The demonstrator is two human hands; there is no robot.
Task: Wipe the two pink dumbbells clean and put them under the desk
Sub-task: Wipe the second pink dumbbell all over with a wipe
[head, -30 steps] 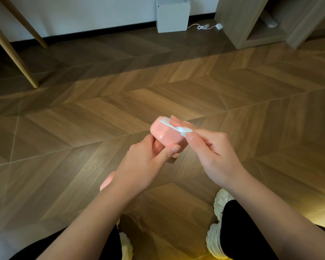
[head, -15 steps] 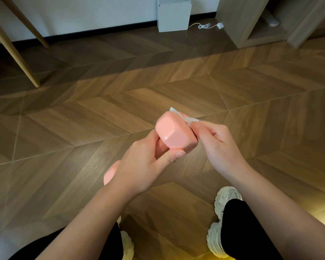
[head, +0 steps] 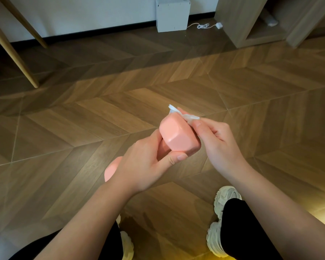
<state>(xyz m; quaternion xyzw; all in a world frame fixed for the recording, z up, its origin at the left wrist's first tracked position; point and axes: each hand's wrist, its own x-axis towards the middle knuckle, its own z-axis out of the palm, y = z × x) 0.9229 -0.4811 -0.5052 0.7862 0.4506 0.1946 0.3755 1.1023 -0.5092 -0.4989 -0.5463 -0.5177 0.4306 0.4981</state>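
At frame centre the left hand (head: 144, 166) gripped a pink dumbbell (head: 178, 136) by its handle. The right hand (head: 217, 143) pinched a white wipe (head: 186, 115) against the dumbbell's upper head.

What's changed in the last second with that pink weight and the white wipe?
The right hand slid the white wipe off the end face of the pink dumbbell to its far upper edge, leaving that face bare. The left hand still grips the dumbbell; the right still pinches the wipe.
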